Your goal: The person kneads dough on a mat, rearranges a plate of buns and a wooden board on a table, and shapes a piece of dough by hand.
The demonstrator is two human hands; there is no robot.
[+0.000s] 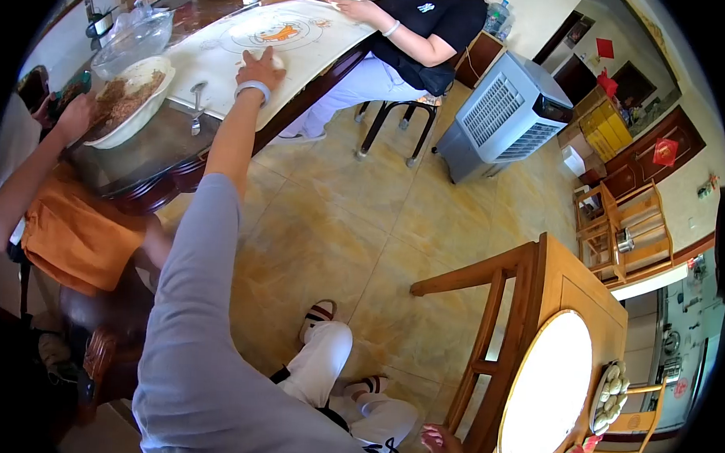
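Note:
My left hand (260, 71) reaches onto the white mat (213, 57), its fingers spread and palm down. Beside and partly under its fingers is a pale, round piece (280, 60) that looks like dough. A metal spoon (196, 109) lies at the mat's near edge, left of this hand. Farther left stands a white bowl (161, 88) of minced filling. My right hand (444, 447) hangs low at the bottom edge by the wooden table, fingers loosely bent and apart, with nothing visible in it.
Across the mat, a person in black (409, 24) holds a white piece. Another person's hand (77, 117) is at the bowl. An air cooler (502, 111) stands on the floor. A white round board (547, 391) and a tray of pale dumplings (609, 399) are at lower right.

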